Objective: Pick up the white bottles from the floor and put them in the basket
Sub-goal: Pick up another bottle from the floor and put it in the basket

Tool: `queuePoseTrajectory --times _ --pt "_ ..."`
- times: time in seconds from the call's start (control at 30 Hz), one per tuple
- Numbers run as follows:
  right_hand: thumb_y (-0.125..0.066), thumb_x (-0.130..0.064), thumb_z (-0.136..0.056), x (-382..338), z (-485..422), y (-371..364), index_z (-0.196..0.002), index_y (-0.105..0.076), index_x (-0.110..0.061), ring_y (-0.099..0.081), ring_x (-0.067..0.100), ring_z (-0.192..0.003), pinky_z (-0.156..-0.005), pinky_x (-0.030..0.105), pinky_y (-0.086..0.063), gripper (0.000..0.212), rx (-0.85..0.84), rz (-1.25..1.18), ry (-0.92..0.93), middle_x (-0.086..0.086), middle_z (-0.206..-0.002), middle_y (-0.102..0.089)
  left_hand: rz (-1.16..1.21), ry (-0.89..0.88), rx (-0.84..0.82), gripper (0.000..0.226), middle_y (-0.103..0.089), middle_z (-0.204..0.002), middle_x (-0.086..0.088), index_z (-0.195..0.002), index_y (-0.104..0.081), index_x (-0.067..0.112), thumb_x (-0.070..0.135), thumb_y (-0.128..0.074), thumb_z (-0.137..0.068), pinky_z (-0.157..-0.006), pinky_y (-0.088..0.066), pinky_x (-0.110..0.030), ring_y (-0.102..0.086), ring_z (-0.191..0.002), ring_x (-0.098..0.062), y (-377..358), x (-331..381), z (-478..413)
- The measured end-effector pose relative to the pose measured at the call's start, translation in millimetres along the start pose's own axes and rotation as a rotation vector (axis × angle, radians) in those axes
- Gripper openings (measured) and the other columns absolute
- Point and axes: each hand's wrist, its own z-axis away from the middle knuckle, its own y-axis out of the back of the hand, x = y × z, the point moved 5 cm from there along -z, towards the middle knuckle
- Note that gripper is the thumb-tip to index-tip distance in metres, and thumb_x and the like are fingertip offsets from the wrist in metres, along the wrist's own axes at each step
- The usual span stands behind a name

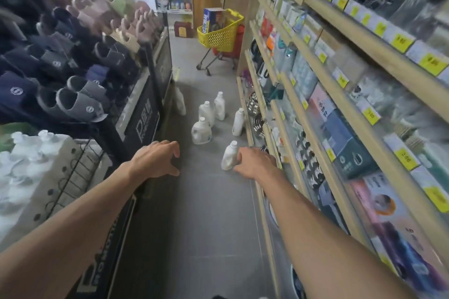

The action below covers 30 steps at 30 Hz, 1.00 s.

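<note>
Several white bottles stand upright on the grey aisle floor. The nearest white bottle (229, 156) is right beside my right hand (255, 162), whose curled fingers reach its side; whether they touch it is unclear. Farther along stand a wide bottle (201, 130), two taller ones (206, 111) (219, 105), one by the right shelf (238, 122) and one by the left rack (179, 101). My left hand (158, 158) hovers over the floor, fingers loosely curled, holding nothing. A wire basket (73, 172) at the left holds white bottles (21, 153).
A slipper rack (73, 60) lines the left side, wooden product shelves (340, 104) the right. A yellow shopping cart (220, 34) with a blue box stands at the far end of the aisle. The narrow grey floor (194, 226) runs between them.
</note>
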Motion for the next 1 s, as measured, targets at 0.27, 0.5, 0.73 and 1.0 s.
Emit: queuePoseTrajectory --times 0.27,0.5,0.73,1.0 --pt "-0.065 -0.033 -0.092 1 -61 28 -0.120 -0.064 -0.023 -0.062 0.030 -0.120 -0.087 0.035 -0.042 0.029 0.009 -0.010 -0.020 0.007 -0.128 -0.066 -0.041 -0.049 0.030 0.056 -0.058 -0.120 0.006 -0.125 -0.053 0.030 0.050 -0.079 -0.079 -0.085 -0.048 -0.035 -0.054 -0.114 -0.021 22 6 -62" --pt "-0.062 -0.033 -0.094 9 -123 57 -0.125 -0.063 -0.023 -0.063 0.033 -0.120 -0.089 0.038 -0.045 0.033 -0.001 0.008 -0.008 0.009 -0.129 -0.067 -0.068 -0.048 0.031 0.056 -0.057 -0.121 0.006 -0.127 -0.052 0.029 0.050 -0.078 -0.081 -0.083 -0.044 -0.033 -0.051 -0.113 -0.020 50 1 -122" --pt "-0.065 -0.034 -0.094 10 -197 92 -0.126 -0.062 -0.021 -0.062 0.034 -0.120 -0.098 0.041 -0.049 0.035 -0.006 0.019 0.003 0.010 -0.130 -0.065 -0.033 -0.013 0.044 0.055 -0.058 -0.120 0.006 -0.127 -0.053 0.028 0.049 -0.078 -0.082 -0.082 -0.047 -0.033 -0.054 -0.109 -0.018 77 -13 -187" --pt "-0.071 -0.044 -0.089 -11 -263 105 -0.128 -0.062 -0.025 -0.063 0.032 -0.118 -0.095 0.038 -0.048 0.045 -0.048 -0.007 0.006 0.007 -0.128 -0.067 -0.053 0.009 0.032 0.057 -0.059 -0.121 0.004 -0.127 -0.053 0.026 0.047 -0.080 -0.081 -0.077 -0.044 -0.031 -0.055 -0.111 -0.019 101 -58 -250"
